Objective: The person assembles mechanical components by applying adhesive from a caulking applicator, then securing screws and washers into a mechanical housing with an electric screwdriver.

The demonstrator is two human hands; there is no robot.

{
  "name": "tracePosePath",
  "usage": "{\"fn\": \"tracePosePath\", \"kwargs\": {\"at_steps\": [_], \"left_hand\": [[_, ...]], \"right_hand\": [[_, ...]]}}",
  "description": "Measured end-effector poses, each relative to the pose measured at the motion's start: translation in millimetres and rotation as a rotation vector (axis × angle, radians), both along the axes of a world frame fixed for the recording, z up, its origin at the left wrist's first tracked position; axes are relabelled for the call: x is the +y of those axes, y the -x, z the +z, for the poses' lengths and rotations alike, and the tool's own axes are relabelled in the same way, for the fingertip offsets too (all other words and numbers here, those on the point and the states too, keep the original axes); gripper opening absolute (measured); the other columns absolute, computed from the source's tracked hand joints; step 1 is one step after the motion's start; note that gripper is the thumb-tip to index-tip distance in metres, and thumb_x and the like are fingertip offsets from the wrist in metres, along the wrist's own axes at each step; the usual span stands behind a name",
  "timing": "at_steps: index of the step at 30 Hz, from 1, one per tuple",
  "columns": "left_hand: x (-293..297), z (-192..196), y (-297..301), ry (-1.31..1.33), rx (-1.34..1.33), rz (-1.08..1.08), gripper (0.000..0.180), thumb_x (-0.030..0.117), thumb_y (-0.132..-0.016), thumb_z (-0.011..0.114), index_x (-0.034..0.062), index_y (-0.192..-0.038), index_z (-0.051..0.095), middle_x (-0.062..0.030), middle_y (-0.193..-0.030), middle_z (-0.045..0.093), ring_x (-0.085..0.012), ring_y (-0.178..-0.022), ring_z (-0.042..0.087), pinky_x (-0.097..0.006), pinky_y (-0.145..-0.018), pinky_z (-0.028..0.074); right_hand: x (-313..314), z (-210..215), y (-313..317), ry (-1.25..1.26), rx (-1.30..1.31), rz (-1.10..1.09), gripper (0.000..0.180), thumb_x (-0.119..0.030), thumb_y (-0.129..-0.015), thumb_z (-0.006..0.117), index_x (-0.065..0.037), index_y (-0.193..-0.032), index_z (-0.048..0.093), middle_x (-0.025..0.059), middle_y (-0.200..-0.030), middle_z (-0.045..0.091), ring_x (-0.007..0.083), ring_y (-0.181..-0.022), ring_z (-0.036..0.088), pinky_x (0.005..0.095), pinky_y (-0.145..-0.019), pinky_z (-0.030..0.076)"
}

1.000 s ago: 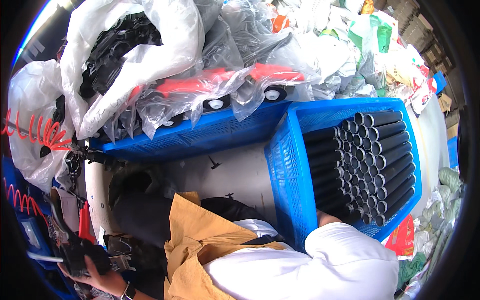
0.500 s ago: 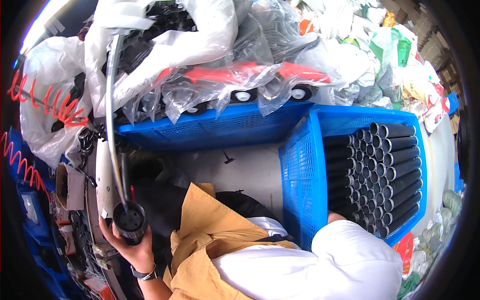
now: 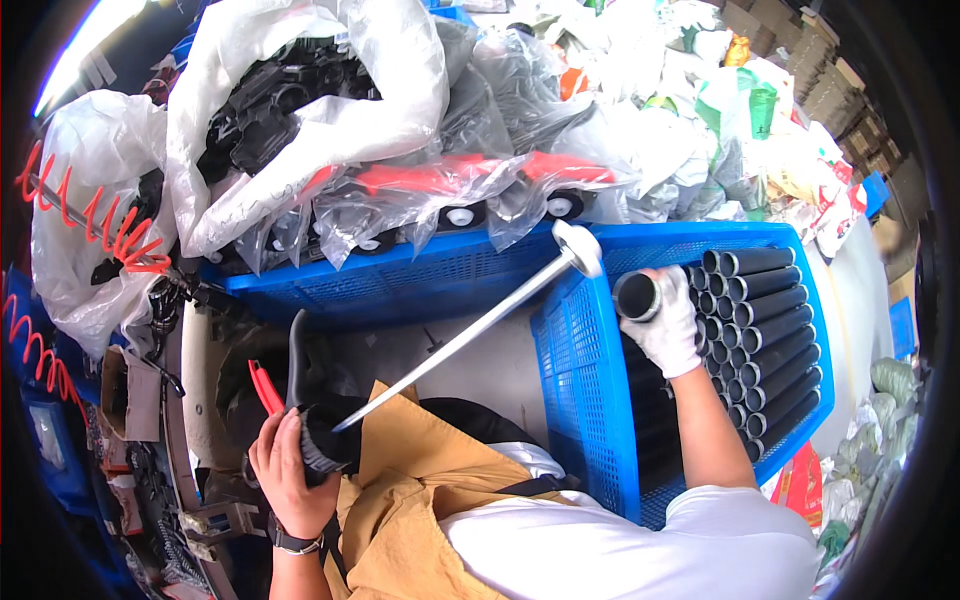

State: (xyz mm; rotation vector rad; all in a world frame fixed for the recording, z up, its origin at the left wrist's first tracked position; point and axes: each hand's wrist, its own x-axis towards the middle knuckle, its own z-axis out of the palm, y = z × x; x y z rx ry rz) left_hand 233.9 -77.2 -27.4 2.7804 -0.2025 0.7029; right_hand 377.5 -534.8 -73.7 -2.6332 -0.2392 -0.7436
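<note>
My left hand [image 3: 295, 472] is bare, with a dark watch on the wrist, and grips a black ribbed cylindrical part [image 3: 328, 440]. From that part a shiny metal rod [image 3: 455, 345] slants up to the right, with a pale round cap [image 3: 577, 250] at its far end, over the crate's corner. My right hand [image 3: 668, 328] wears a white glove and is closed around a black tube [image 3: 636, 298], its open end facing me. Below and beside it, several similar black tubes [image 3: 770, 345] lie stacked in a blue crate [image 3: 590, 370].
Behind stands another blue crate [image 3: 420, 275], with red and black wheeled parts [image 3: 450, 180] under clear plastic. A white bag of black parts [image 3: 410, 90] is at the back left. A red handle [image 3: 265, 388] and a curved black piece [image 3: 299, 350] are near my left hand.
My right hand has come up from inside the crate with a black tube. My left hand has moved slightly right, and the rod has swung from nearly upright to leaning right.
</note>
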Motion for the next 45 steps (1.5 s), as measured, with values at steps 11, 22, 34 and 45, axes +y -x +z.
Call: {"fn": "tracePosePath", "kwargs": {"at_steps": [11,22,34,45], "left_hand": [[-5,57,-9,-0.238,0.016,-0.088,0.075,0.008,-0.052,0.074,0.0096,-0.125,0.057,-0.0066,-0.125,0.061,-0.0288,-0.116,0.055,-0.044,-0.092,0.04],[23,70,0,-0.44,-0.07,-0.042,0.058,0.014,-0.071,0.068,0.0173,-0.128,0.056,-0.0023,-0.12,0.062,-0.0192,-0.106,0.059,-0.04,-0.09,0.041],[65,44,41,1.792,-0.622,0.025,0.047,0.025,-0.08,0.068,-0.0029,-0.116,0.058,-0.0182,-0.11,0.066,-0.0265,-0.1,0.064,-0.042,-0.087,0.053],[146,57,174,1.571,-1.248,-0.006,0.056,0.031,-0.086,0.065,0.0017,-0.13,0.046,-0.0122,-0.11,0.057,-0.0266,-0.102,0.059,-0.052,-0.112,0.033]], "right_hand": [[220,110,19,0.45,-0.237,0.69,0.015,-0.015,-0.079,0.061,-0.007,-0.092,0.062,0.0062,-0.083,0.054,0.0226,-0.077,0.057,0.0362,-0.068,0.047],[300,133,11,0.426,0.335,1.092,0.048,-0.025,-0.064,0.076,0.0,-0.103,0.062,0.0122,-0.086,0.061,0.029,-0.075,0.063,0.0381,-0.07,0.05],[455,135,52,0.075,0.919,1.598,0.058,-0.036,-0.065,0.073,-0.002,-0.11,0.058,0.0275,-0.103,0.063,0.0401,-0.097,0.064,0.0435,-0.081,0.052],[458,28,23,0.296,0.493,1.946,0.084,-0.018,-0.066,0.08,-0.01,-0.141,0.043,0.0175,-0.12,0.052,0.0309,-0.095,0.06,0.036,-0.084,0.05]]}}
